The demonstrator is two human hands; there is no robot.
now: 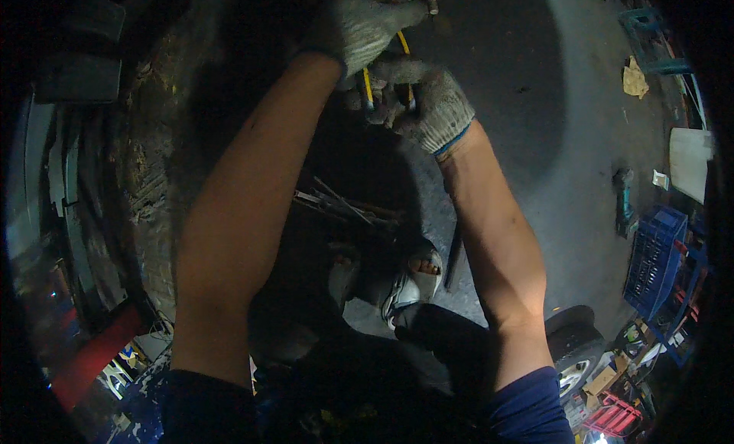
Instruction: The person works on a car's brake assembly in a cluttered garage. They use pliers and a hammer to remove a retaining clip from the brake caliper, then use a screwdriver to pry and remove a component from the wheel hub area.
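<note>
Both my hands wear grey knitted work gloves and are raised at the top middle. My left hand (358, 32) is closed beside a small brownish metal part (431, 2) at the top edge, with its thumb stretched against that part. Just below and to the right, my right hand (437, 106) is wrapped around two dark handles with yellow stripes, which look like those of pliers (405, 45). The jaws of the pliers are hidden behind the left glove and the dark area above.
Thin rods or strips (344, 205) lie on the dark floor ahead of my sandalled feet (417, 279). A wheel (573, 352), a blue crate (654, 253) and a teal tool (625, 199) are on the right. A red panel (99, 356) stands at lower left.
</note>
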